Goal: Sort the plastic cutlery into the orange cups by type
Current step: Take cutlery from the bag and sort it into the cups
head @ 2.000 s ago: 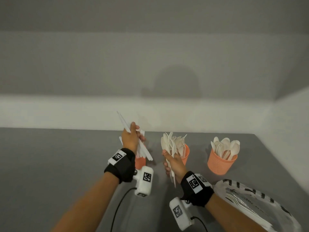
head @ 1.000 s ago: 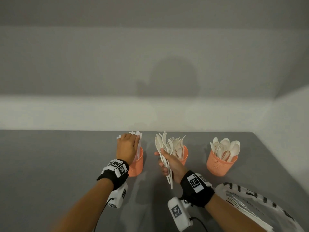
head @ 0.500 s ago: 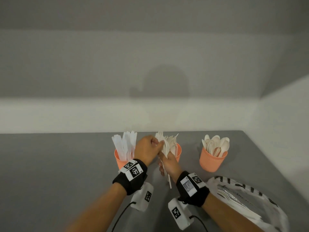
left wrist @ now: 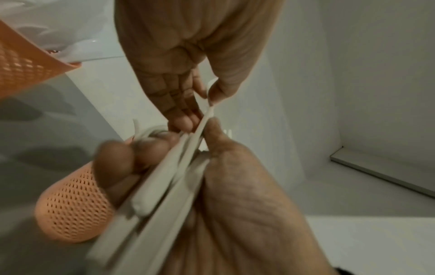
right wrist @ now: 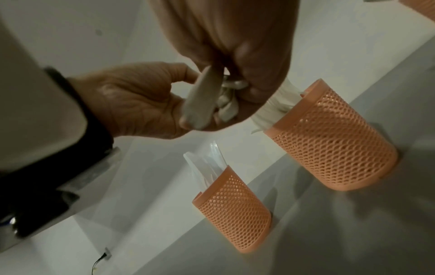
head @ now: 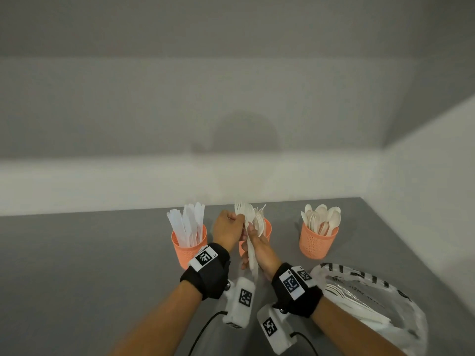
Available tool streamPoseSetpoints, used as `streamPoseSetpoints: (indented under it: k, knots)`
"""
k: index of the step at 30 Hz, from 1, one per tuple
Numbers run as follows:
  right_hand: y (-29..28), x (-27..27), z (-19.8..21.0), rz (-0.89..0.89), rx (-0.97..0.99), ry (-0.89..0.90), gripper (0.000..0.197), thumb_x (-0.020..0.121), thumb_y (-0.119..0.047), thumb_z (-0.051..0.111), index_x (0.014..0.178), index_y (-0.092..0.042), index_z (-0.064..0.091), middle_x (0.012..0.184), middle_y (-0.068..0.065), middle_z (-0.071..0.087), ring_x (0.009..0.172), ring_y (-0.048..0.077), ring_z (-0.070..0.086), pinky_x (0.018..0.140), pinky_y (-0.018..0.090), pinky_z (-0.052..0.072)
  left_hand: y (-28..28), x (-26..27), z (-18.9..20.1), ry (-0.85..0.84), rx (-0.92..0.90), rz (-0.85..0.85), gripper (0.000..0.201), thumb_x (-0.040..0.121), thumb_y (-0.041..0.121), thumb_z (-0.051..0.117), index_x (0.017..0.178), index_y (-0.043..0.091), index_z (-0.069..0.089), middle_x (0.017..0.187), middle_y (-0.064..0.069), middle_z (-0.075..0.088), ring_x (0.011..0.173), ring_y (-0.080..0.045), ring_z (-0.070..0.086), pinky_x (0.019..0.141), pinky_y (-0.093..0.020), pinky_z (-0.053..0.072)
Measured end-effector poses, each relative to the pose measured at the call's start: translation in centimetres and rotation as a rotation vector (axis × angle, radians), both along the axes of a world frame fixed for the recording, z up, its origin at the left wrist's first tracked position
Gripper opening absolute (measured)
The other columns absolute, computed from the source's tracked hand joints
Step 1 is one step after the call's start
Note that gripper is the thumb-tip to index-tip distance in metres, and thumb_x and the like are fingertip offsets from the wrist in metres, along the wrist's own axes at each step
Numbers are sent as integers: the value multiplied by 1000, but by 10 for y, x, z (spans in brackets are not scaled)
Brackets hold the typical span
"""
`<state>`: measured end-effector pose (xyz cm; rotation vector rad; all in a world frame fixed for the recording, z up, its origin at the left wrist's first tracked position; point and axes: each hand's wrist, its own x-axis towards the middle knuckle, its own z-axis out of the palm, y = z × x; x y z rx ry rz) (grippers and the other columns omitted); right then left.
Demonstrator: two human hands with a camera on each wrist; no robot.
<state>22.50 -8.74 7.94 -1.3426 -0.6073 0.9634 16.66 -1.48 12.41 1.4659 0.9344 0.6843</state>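
Hands first: my right hand [head: 259,249] is fisted round a mixed bundle of cutlery [head: 250,242], handles down and heads fanned up, I'd guess so I can read each type at a glance. My left hand [head: 227,231] is pinching a single piece off the top of that bundle, thumb against fingertips; looks like a fork but I can't say for sure. Both hands hover right in front of the middle orange cup [head: 267,228], the fork one, so the drop should be short. The knife cup [head: 189,249] sits just to the left, and the spoon cup [head: 317,244] is well off to the right. A plastic bag [head: 372,301] with more cutlery lies on the grey tabletop [head: 90,265] by my right forearm.
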Motion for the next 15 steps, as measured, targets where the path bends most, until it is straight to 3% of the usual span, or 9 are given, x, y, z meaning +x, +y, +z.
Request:
streamPoseSetpoints:
  k: [3, 5, 7, 9, 11, 12, 15]
  knots:
    - [-3, 6, 4, -8, 19, 93, 31, 100, -39, 30, 106, -22, 56, 54, 1, 39, 36, 10, 45, 41, 25, 46, -2, -2, 1, -139, -90, 3, 5, 95, 11, 43, 90, 9, 42, 71, -10, 66, 48, -11, 64, 50, -21, 54]
    - [-3, 9, 3, -7, 29, 118, 35, 101, -38, 28, 115, -22, 55, 55, 0, 40, 36, 9, 45, 41, 24, 47, -1, -2, 3, -168, -93, 31, 14, 97, 13, 40, 97, 0, 46, 70, -12, 65, 49, -13, 64, 50, -22, 54]
    - [0, 10, 1, -35, -15, 81, 33, 101, -36, 29, 109, -17, 55, 59, 3, 43, 37, 10, 48, 40, 24, 47, 4, 0, 3, -189, -91, 98, 24, 98, 16, 37, 105, -6, 45, 69, -13, 60, 54, -20, 60, 53, -27, 53]
    - [2, 10, -1, -88, -67, 25, 24, 101, -29, 33, 100, -13, 50, 59, 3, 41, 34, 10, 46, 37, 22, 43, 6, 2, 5, -189, -52, 181, 16, 99, 16, 35, 103, 2, 41, 74, -20, 55, 58, -27, 55, 55, -30, 50]
    - [3, 9, -3, -143, -70, -46, 12, 101, -23, 36, 106, -15, 44, 56, 3, 40, 30, 8, 42, 34, 20, 39, 8, 4, 3, -119, 21, 193, 22, 98, 15, 36, 109, -2, 44, 91, -32, 54, 75, -44, 54, 68, -43, 49]
    - [3, 8, -4, -160, -58, -91, 11, 100, -21, 38, 109, -17, 43, 55, 3, 41, 30, 7, 41, 34, 20, 37, 8, 4, 1, -92, 51, 171, 27, 97, 13, 38, 113, -7, 45, 92, -31, 54, 79, -45, 52, 71, -44, 47]
    - [2, 8, -9, -184, -54, -188, 11, 98, -17, 45, 108, -20, 48, 54, 3, 48, 31, 6, 40, 35, 20, 33, 7, 0, -8, -23, 78, 105, 22, 92, 4, 41, 109, -5, 52, 76, -4, 49, 73, -19, 49, 65, -22, 38]
